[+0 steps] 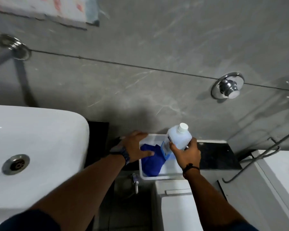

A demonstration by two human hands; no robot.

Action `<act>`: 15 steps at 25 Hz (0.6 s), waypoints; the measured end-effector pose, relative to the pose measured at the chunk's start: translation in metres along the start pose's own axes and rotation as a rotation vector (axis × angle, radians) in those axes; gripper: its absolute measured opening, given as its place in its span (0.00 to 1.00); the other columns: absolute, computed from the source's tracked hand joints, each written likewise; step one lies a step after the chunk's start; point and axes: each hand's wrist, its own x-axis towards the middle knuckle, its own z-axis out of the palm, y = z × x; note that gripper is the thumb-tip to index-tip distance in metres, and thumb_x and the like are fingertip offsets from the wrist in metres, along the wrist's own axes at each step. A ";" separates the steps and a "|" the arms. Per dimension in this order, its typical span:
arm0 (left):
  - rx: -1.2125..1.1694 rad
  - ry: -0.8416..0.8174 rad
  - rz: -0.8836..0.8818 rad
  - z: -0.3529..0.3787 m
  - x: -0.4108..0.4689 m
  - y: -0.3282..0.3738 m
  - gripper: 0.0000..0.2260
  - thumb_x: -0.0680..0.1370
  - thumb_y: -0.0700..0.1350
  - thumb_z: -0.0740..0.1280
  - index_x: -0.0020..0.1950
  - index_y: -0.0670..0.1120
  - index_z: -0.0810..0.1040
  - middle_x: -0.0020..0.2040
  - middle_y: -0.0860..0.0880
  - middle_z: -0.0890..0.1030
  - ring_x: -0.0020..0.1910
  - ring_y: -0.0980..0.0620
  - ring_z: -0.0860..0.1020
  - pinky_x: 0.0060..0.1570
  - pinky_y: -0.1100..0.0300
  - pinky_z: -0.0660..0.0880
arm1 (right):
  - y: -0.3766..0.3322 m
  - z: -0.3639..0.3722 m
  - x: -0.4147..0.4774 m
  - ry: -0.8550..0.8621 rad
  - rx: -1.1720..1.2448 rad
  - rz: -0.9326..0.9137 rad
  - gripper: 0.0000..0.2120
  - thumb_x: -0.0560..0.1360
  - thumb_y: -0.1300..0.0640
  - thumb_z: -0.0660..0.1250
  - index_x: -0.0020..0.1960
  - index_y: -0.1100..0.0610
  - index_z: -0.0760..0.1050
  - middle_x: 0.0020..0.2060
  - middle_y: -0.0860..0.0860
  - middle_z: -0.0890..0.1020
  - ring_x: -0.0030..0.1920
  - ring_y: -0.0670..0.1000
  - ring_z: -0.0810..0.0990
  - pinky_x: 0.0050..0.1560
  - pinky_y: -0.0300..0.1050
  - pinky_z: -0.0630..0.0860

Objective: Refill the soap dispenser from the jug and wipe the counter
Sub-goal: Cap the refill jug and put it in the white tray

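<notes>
A white plastic tub (158, 177) sits on the dark counter (215, 155) between the basin and the toilet. Inside it lies a crumpled blue cloth (151, 161). My left hand (135, 147) rests on the tub's left rim, thumb touching the cloth. My right hand (186, 153) grips a translucent soap jug (178, 139) with a white screw cap and a blue label, held tilted over the tub's far right corner. The cap is on. No soap dispenser is visible.
A white basin (37, 147) with a metal drain fills the left side. A chrome flush button (228, 86) is set in the grey marble wall. A white toilet cistern (178, 205) stands below the tub, with a small tap (135, 180) beside it.
</notes>
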 end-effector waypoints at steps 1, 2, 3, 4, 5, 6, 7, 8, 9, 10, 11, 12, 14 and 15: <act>0.051 -0.050 -0.036 0.019 0.010 -0.014 0.43 0.62 0.67 0.72 0.71 0.52 0.63 0.72 0.50 0.64 0.70 0.50 0.63 0.69 0.56 0.62 | 0.018 0.008 0.020 0.025 -0.017 0.038 0.32 0.59 0.42 0.76 0.56 0.53 0.68 0.48 0.56 0.80 0.46 0.60 0.79 0.44 0.51 0.77; 0.090 -0.103 -0.068 0.037 0.019 -0.027 0.45 0.61 0.69 0.70 0.73 0.53 0.59 0.74 0.51 0.60 0.72 0.51 0.60 0.69 0.55 0.60 | 0.036 0.016 0.039 0.048 -0.029 0.077 0.32 0.60 0.43 0.76 0.56 0.54 0.67 0.48 0.57 0.80 0.47 0.61 0.78 0.44 0.51 0.76; 0.127 -0.154 -0.097 0.054 0.027 -0.041 0.48 0.60 0.71 0.69 0.74 0.54 0.54 0.76 0.51 0.56 0.73 0.50 0.57 0.69 0.54 0.59 | 0.053 0.024 0.055 0.068 -0.036 0.111 0.32 0.60 0.43 0.76 0.56 0.55 0.67 0.49 0.58 0.79 0.47 0.62 0.78 0.44 0.51 0.76; 0.172 -0.198 -0.113 0.068 0.034 -0.052 0.51 0.59 0.73 0.67 0.74 0.55 0.50 0.77 0.52 0.52 0.75 0.50 0.54 0.70 0.52 0.57 | 0.068 0.033 0.069 0.086 -0.040 0.138 0.33 0.60 0.43 0.76 0.57 0.55 0.66 0.49 0.59 0.79 0.48 0.62 0.78 0.44 0.53 0.76; 0.229 -0.234 -0.116 0.078 0.040 -0.062 0.54 0.57 0.75 0.65 0.74 0.55 0.45 0.77 0.51 0.48 0.75 0.49 0.50 0.71 0.50 0.55 | 0.082 0.040 0.079 0.103 -0.043 0.163 0.33 0.61 0.44 0.77 0.57 0.56 0.65 0.50 0.60 0.78 0.49 0.63 0.78 0.45 0.54 0.76; 0.294 -0.261 -0.110 0.087 0.044 -0.069 0.56 0.56 0.77 0.63 0.74 0.54 0.42 0.78 0.50 0.45 0.76 0.47 0.47 0.72 0.49 0.51 | 0.094 0.047 0.088 0.119 -0.042 0.193 0.33 0.61 0.44 0.77 0.57 0.56 0.65 0.51 0.60 0.78 0.49 0.63 0.77 0.46 0.56 0.76; 0.348 -0.280 -0.101 0.097 0.051 -0.076 0.58 0.55 0.78 0.61 0.74 0.53 0.39 0.78 0.49 0.42 0.76 0.47 0.45 0.72 0.49 0.48 | 0.108 0.055 0.097 0.131 -0.038 0.223 0.34 0.61 0.44 0.77 0.58 0.55 0.64 0.52 0.61 0.78 0.50 0.64 0.77 0.47 0.57 0.76; 0.384 -0.294 -0.094 0.105 0.055 -0.082 0.58 0.55 0.79 0.61 0.74 0.52 0.38 0.77 0.48 0.41 0.76 0.46 0.43 0.72 0.51 0.44 | 0.120 0.063 0.103 0.137 -0.035 0.245 0.34 0.61 0.44 0.77 0.58 0.55 0.64 0.52 0.61 0.78 0.50 0.64 0.77 0.47 0.57 0.76; 0.400 -0.311 -0.090 0.112 0.059 -0.087 0.59 0.56 0.78 0.60 0.75 0.51 0.37 0.77 0.47 0.40 0.76 0.47 0.41 0.71 0.53 0.41 | 0.130 0.071 0.108 0.137 -0.033 0.256 0.33 0.61 0.45 0.77 0.58 0.55 0.64 0.52 0.61 0.78 0.50 0.64 0.77 0.47 0.56 0.76; 0.402 -0.333 -0.091 0.118 0.060 -0.092 0.58 0.57 0.78 0.60 0.75 0.50 0.37 0.77 0.47 0.39 0.75 0.48 0.40 0.69 0.56 0.39 | 0.140 0.077 0.110 0.133 -0.030 0.259 0.33 0.61 0.45 0.78 0.57 0.55 0.64 0.52 0.61 0.78 0.50 0.64 0.78 0.46 0.54 0.76; 0.396 -0.355 -0.094 0.122 0.061 -0.096 0.58 0.59 0.77 0.60 0.74 0.49 0.36 0.77 0.48 0.38 0.75 0.49 0.39 0.68 0.57 0.37 | 0.147 0.082 0.111 0.128 -0.024 0.254 0.32 0.61 0.45 0.78 0.56 0.55 0.65 0.51 0.61 0.78 0.49 0.64 0.78 0.44 0.53 0.76; 0.378 -0.372 -0.100 0.126 0.062 -0.099 0.57 0.60 0.77 0.61 0.74 0.49 0.35 0.77 0.48 0.38 0.75 0.50 0.39 0.67 0.58 0.37 | 0.154 0.086 0.112 0.124 -0.011 0.242 0.32 0.60 0.45 0.78 0.55 0.54 0.65 0.51 0.61 0.78 0.49 0.63 0.78 0.44 0.52 0.77; 0.331 -0.377 -0.102 0.131 0.062 -0.104 0.57 0.60 0.76 0.62 0.73 0.51 0.31 0.76 0.49 0.35 0.75 0.51 0.38 0.68 0.58 0.38 | 0.161 0.091 0.114 0.125 0.035 0.218 0.32 0.60 0.44 0.78 0.55 0.53 0.65 0.51 0.59 0.78 0.49 0.61 0.79 0.45 0.54 0.79; 0.324 -0.366 -0.094 0.132 0.063 -0.106 0.57 0.60 0.75 0.62 0.72 0.52 0.30 0.76 0.50 0.34 0.75 0.51 0.38 0.68 0.58 0.38 | 0.163 0.092 0.117 0.119 0.065 0.223 0.32 0.60 0.44 0.78 0.56 0.52 0.65 0.52 0.58 0.78 0.50 0.60 0.79 0.47 0.54 0.79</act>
